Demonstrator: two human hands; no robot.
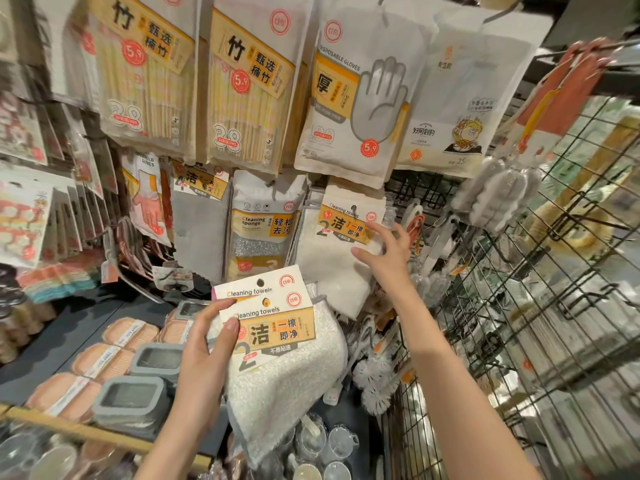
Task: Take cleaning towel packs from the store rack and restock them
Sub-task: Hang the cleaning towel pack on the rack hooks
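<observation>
My left hand grips two stacked white cleaning towel packs by their card headers, low in the middle of the view, with the thumb on the front label. More cleaning towel packs hang on a rack hook just above and to the right. My right hand reaches up to that hanging pack. Its fingers are spread and relaxed at the pack's right edge, touching or just short of it, and it holds nothing.
Chopstick packs and disposable glove packs hang above. A cleaning sponge pack hangs left of the towels. A black wire grid rack stands at the right. Grey containers and sponges lie on the shelf below left.
</observation>
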